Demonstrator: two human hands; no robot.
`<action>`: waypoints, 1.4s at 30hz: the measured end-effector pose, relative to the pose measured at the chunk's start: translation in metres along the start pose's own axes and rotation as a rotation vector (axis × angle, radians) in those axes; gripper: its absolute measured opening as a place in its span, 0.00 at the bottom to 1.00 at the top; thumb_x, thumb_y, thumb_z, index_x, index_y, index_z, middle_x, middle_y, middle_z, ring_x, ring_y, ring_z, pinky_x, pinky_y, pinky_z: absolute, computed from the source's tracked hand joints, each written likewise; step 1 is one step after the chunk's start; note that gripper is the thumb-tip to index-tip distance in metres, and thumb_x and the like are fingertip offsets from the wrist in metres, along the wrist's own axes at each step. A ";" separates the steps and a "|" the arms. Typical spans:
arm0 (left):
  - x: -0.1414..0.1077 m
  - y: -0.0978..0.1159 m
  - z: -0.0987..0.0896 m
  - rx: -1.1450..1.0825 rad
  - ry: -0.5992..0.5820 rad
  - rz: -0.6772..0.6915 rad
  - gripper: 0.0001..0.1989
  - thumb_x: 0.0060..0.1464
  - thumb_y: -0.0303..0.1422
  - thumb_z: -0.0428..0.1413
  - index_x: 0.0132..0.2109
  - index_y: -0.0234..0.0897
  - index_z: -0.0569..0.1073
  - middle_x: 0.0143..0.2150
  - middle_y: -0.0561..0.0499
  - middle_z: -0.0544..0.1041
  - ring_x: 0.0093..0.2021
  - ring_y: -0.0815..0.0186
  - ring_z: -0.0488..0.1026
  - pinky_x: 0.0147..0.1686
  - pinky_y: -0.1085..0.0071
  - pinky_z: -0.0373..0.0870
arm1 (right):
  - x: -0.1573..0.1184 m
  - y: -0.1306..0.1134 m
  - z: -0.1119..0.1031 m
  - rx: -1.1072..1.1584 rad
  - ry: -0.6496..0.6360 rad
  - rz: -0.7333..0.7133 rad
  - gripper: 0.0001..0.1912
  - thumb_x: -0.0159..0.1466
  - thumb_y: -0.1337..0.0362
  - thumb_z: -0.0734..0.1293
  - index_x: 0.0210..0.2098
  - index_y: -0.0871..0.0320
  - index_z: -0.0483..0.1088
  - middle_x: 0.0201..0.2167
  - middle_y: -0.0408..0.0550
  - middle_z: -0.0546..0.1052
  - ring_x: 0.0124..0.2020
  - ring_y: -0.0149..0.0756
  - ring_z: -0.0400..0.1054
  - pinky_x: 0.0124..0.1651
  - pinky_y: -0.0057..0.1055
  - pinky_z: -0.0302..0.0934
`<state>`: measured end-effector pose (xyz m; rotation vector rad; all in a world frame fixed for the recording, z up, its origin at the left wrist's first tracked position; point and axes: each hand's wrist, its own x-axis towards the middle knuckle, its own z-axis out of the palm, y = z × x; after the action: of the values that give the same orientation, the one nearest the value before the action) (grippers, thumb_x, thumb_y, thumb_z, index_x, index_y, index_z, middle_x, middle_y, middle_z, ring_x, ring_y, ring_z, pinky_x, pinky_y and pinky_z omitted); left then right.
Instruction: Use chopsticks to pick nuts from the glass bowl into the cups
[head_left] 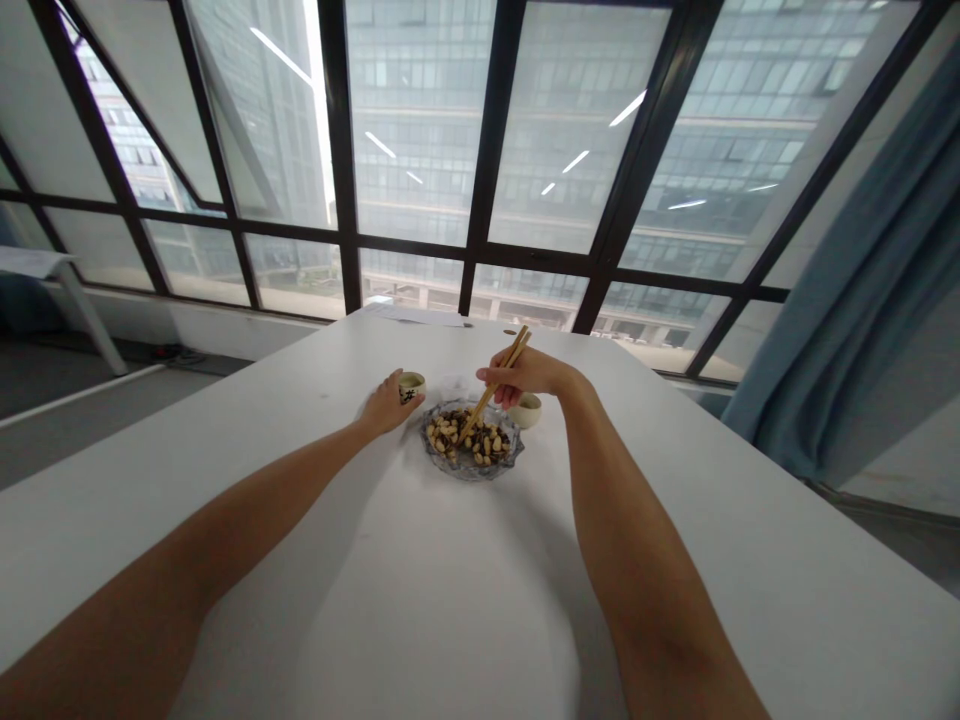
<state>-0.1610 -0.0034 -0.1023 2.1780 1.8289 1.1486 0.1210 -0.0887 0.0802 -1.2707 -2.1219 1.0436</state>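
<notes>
My right hand point(516, 377) is closed around a pair of wooden chopsticks point(495, 383), whose tips reach down among the nuts and dark seeds point(486, 443) in a clear, scalloped glass plate point(469, 474). To the plate's upper left, my left hand point(391, 402) is wrapped around the side of a small cream cup point(412, 384) with dark markings. A second small cup point(527, 411) stands just right of the plate, below my right hand and partly hidden by it. What the two cups contain is too small to make out.
Everything stands on a long white table point(360, 580). Papers point(412, 315) lie at its far edge, in front of large dark-framed windows point(420, 120). A blue curtain point(847, 290) hangs at the right, and another white table point(34, 262) is at the left.
</notes>
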 end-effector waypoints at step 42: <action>0.000 -0.001 0.003 0.022 0.011 0.001 0.39 0.58 0.50 0.57 0.69 0.34 0.58 0.64 0.35 0.70 0.64 0.48 0.69 0.62 0.56 0.65 | -0.009 -0.001 -0.016 -0.174 0.101 -0.036 0.21 0.67 0.55 0.72 0.22 0.60 0.70 0.17 0.47 0.77 0.16 0.31 0.71 0.19 0.24 0.66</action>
<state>-0.1599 -0.0019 -0.1052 2.1887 1.8536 1.1483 0.1360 -0.0912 0.0913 -1.3301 -2.1876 0.7761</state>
